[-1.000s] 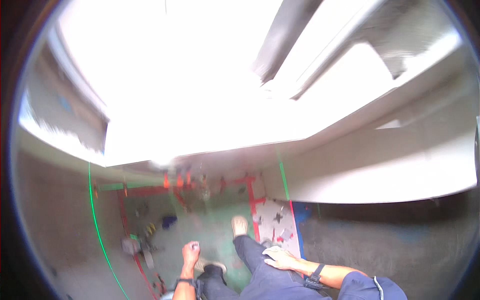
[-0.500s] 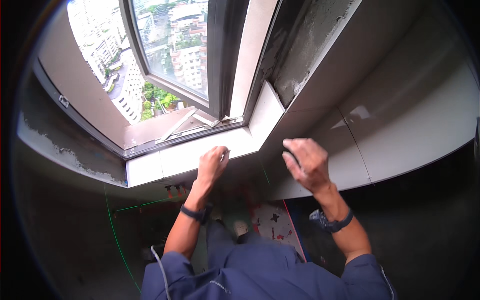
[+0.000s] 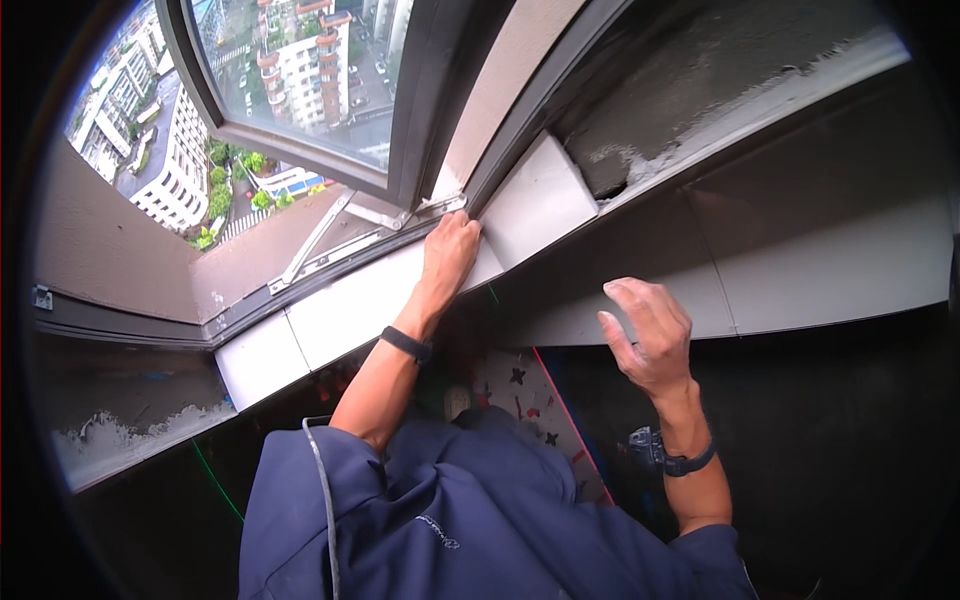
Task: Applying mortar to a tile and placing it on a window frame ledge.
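White sill tile (image 3: 355, 300), head view: it is lying along the inner foot of the dark window frame (image 3: 300, 293), a shorter white tile (image 3: 262, 362) adjoining it at a straight seam on the left, a white side tile (image 3: 540, 205) meeting it at the corner on the right.

Left hand (image 3: 452, 255), one: I am reaching it across to the right end of the sill tile, fingers curled close by the frame; whether they are gripping anything I cannot tell, their undersides being hidden. I am wearing a black band (image 3: 405, 345) on that wrist.

Right hand (image 3: 650, 335), one: I am holding it in mid-air, released and carrying nothing, thumb apart from half-bent fingers, before the pale wall tiles (image 3: 820, 230). I am wearing a dark wrist device (image 3: 690, 460) below it.

Window sash (image 3: 300, 160), grey-framed: standing open, a metal stay (image 3: 318, 238) joining it to the frame. White buildings (image 3: 165, 150) are showing outside.

Rough cement (image 3: 690, 110): bordering the side tile beyond its far edge.

Dark blue shirt (image 3: 450, 500): I am wearing it, a grey cord (image 3: 326, 500) running down its left side.
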A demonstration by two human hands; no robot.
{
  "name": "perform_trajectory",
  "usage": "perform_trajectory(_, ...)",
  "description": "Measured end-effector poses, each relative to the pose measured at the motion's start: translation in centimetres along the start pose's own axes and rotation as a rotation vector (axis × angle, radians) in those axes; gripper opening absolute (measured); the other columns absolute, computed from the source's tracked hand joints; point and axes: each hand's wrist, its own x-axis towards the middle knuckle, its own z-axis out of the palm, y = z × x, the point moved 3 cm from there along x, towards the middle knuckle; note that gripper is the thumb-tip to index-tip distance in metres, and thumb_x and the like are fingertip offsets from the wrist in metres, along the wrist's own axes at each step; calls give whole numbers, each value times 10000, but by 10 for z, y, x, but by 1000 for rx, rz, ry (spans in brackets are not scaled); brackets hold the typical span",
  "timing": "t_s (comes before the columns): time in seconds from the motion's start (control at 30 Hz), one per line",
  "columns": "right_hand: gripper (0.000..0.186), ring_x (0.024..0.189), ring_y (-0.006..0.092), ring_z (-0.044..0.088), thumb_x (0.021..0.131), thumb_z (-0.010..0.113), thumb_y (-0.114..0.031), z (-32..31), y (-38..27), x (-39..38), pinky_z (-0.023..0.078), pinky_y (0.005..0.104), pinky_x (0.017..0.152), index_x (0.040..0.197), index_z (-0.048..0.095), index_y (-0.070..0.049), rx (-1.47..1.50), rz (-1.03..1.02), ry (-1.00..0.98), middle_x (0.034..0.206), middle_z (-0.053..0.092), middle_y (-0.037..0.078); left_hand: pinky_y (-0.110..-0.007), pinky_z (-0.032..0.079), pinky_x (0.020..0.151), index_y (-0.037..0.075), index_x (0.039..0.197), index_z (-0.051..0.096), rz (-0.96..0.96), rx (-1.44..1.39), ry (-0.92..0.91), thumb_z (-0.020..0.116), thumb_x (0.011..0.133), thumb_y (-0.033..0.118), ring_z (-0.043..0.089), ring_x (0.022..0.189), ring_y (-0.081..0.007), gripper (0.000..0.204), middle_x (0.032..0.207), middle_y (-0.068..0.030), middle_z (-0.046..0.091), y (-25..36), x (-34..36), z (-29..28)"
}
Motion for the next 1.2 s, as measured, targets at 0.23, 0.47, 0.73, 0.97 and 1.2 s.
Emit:
perform_trajectory(0.23, 311, 919, 275, 663, 770, 748, -65, -5, -25, 65, 522, 391, 809, 1073, 685, -40, -132, -160, -35, 1015, 686, 96, -438, 534, 757, 40, 839, 646, -88, -1, -38, 700, 850, 140, 634, 884, -322, 114, 854, -121, 594, -9, -7, -5)
perform_trajectory(0.47, 125, 1076, 246, 626, 793, 650, -99, 27, -28, 124, 458, 414, 1025, 900, 697, -53, -502, -412, -184, 991, 696, 74, -442, 566, 657, 25, 748, 599, -47, 20, 40, 603, 856, 77, 662, 804, -315, 120, 819, -128, 598, -12, -5, -1)
perform_trajectory(0.73, 119, 1115, 234, 619, 815, 634, -98, 42, -9, 112, 412, 432, 1085, 891, 718, -64, -572, -344, -285, 982, 713, 75, -452, 536, 716, 32, 793, 595, -98, -8, -53, 638, 879, 124, 656, 828, -338, 134, 836, -124, 604, -11, 4, 12)
perform_trajectory(0.97, 173, 1130, 216, 608, 834, 631, -119, 39, -7, 106, 395, 435, 1116, 968, 726, -64, -551, -345, -212, 1042, 721, 62, -453, 536, 715, 44, 889, 664, -100, 10, -78, 658, 902, 165, 662, 835, -339, 122, 855, -128, 617, -15, 4, 9)
perform_trajectory(1.2, 155, 1123, 210, 607, 846, 633, -125, 35, -2, 100, 375, 447, 1146, 956, 722, -62, -538, -336, -151, 1047, 717, 58, -444, 539, 659, 52, 1026, 664, -140, 53, -94, 674, 885, 210, 678, 765, -333, 213, 823, -127, 648, -2, -15, -11)
